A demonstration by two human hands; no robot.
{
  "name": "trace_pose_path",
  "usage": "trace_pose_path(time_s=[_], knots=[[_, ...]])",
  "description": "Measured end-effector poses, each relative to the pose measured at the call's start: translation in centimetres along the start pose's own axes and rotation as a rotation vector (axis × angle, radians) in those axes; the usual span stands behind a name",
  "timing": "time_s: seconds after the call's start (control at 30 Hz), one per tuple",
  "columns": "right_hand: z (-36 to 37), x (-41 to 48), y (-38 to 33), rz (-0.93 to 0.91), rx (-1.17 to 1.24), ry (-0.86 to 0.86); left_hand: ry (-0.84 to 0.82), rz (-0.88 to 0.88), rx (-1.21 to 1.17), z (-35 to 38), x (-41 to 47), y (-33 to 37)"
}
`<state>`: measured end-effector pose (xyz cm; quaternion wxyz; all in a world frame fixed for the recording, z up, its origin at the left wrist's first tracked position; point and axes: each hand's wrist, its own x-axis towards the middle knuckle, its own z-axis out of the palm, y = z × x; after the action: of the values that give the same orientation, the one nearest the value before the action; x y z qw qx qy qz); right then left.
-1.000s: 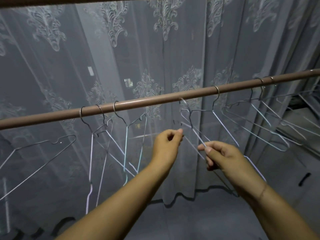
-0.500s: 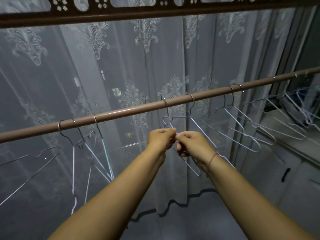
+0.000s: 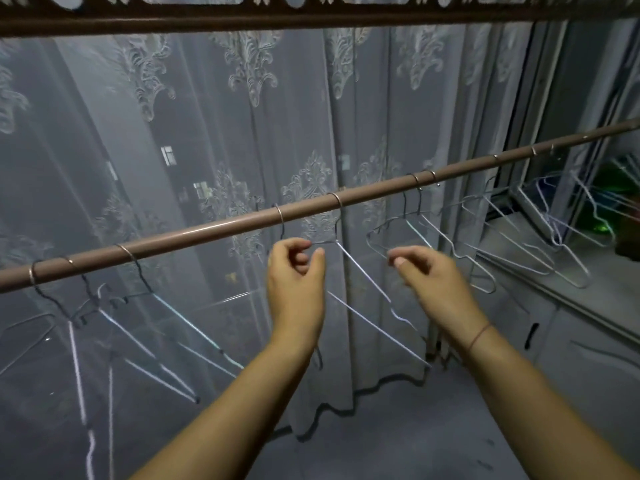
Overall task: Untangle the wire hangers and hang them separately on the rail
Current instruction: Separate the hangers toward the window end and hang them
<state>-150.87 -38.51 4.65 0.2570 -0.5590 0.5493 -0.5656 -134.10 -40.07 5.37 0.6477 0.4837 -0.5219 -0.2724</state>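
A brown rail [image 3: 207, 231] slopes up from left to right. Two wire hangers [image 3: 363, 278] hang at its middle, their hooks a little apart on the rail. My left hand [image 3: 294, 278] is just below the rail with its fingers loosely curled. Its index fingertip touches the top wire of the right one, and its thumb is apart from the wire. My right hand [image 3: 429, 275] hovers further right, loosely curled and holding nothing. A tangled cluster of hangers [image 3: 104, 306] hangs at the left. A pair of hangers [image 3: 426, 233] hangs to the right of my hands.
More wire hangers [image 3: 540, 244] hang near the rail's right end, over a ledge [image 3: 588, 306]. A sheer patterned curtain [image 3: 311, 116] hangs close behind the rail, and a carved wooden beam [image 3: 311, 15] runs above it. Grey floor lies below.
My hands were together on the middle hanger and have drawn apart. The right hand has let go and moved right. The left hand's pinch has loosened.
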Motion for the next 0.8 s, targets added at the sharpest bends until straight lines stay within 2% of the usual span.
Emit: trace_pose_path(time_s=[0.1,0.2,0.3,0.57,0.7,0.8], knots=[[-3.4,1.9,1.4,-0.013,-0.131,0.141,-0.223,-0.006,-0.108,3.1,-0.7,1.8],[-5.0,4.0,3.0,-0.012,-0.222,0.135,-0.291,-0.121,-0.116,7.2,-0.7,2.4],[-5.6,5.8,4.6,-0.003,-0.218,0.038,-0.289,-0.209,-0.145,11.5,-0.3,2.3],[-7.5,9.1,9.2,0.036,-0.017,-0.234,-0.171,-0.487,0.011,19.9,1.4,-0.5],[-8.7,10.5,10.4,0.005,0.003,-0.313,-0.12,-0.569,-0.135,22.7,1.7,-0.9],[-9.1,11.2,10.6,-0.013,0.004,-0.376,-0.086,-0.561,-0.15,24.0,1.6,-0.8]])
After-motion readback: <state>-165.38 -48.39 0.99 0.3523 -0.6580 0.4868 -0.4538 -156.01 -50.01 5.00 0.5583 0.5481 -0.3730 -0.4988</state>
